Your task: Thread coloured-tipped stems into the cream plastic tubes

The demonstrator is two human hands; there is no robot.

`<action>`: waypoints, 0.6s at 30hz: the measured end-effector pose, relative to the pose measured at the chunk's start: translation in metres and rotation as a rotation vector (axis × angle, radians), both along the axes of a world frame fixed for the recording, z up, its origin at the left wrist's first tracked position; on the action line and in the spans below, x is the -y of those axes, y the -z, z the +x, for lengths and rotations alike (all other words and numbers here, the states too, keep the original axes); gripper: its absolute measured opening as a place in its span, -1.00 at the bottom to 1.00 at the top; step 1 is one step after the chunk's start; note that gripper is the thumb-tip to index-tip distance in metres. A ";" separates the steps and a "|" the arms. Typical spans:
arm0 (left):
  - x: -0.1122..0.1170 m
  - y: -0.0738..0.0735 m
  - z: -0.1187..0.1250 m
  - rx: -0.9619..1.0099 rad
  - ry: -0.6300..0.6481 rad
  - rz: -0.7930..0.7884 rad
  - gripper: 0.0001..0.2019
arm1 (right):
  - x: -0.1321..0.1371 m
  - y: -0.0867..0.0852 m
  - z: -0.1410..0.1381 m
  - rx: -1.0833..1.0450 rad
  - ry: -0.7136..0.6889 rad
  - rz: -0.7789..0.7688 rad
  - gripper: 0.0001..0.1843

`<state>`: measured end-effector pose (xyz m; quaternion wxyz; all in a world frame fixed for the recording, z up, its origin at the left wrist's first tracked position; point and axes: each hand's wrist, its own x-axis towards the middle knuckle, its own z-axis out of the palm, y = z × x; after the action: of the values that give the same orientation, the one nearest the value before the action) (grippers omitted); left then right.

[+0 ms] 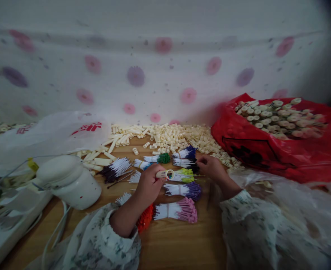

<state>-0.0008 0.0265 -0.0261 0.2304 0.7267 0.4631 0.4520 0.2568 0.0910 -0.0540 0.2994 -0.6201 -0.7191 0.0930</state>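
Observation:
My left hand [148, 184] is closed around a short cream plastic tube [162, 174], its round end turned right with small coloured bits showing inside. Over the tips of a black-tipped bundle of thin white sticks [182, 162], my right hand [212, 170] has its fingers pinched together. What they grip, if anything, is too small to make out. Close by lie similar bundles: yellow-green [185, 175], dark blue [186, 152], green [162, 158], purple [183, 190] and pink [176, 210]. My left forearm partly covers an orange-red bundle [146, 218].
Loose cream tubes and caps [179, 137] are heaped along the back. A red plastic bag [238, 135] at right holds many assembled pieces [280, 118]. At left are a white plastic bag [50, 131], a white rounded appliance [72, 183] and a power strip [16, 221] with cords.

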 end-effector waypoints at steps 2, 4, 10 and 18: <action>0.000 -0.001 0.000 0.002 -0.011 -0.004 -0.90 | 0.001 -0.003 0.004 -0.062 0.010 0.010 -0.81; 0.000 -0.001 0.000 0.006 -0.032 -0.008 -0.89 | 0.005 -0.008 0.008 -0.103 0.003 0.031 -0.81; 0.000 -0.002 -0.003 0.019 -0.076 -0.017 -0.88 | 0.019 -0.030 0.020 -0.182 -0.026 0.075 -0.81; 0.007 -0.014 0.000 0.072 0.111 -0.139 -0.92 | 0.045 -0.047 -0.029 -0.326 -0.527 0.001 -0.86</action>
<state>-0.0013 0.0192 -0.0123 0.3215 0.7169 0.4437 0.4312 0.2280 0.0462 -0.0074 0.3769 -0.3891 -0.7976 0.2652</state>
